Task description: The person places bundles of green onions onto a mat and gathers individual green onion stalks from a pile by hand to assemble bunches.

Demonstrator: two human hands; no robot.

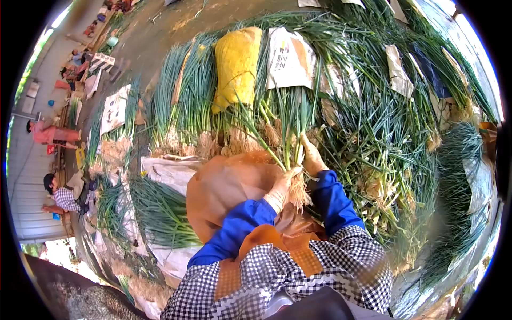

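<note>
A bunch of green onions point(290, 146) stands upright before me, its leaves pointing away and its pale roots hanging toward my lap. My left hand point(281, 189) is closed around the lower white stalks just above the roots. On the other side, my right hand point(312, 156) presses against the same stalks, a little higher up, with its fingers partly hidden. Beneath them, a brown plastic apron point(224, 192) covers my lap. Just beyond lie rows of green onions point(184, 106), roots toward me, partly covered by a yellow woven sack point(237, 66) and a white printed sack point(290, 58).
A loose heap of green onions with dry peelings point(384, 160) spreads to my right. On my left, more green onions point(162, 210) lie on a pale sheet point(168, 170). Several people sit or stand along the left wall, including a person in a checked top point(65, 198).
</note>
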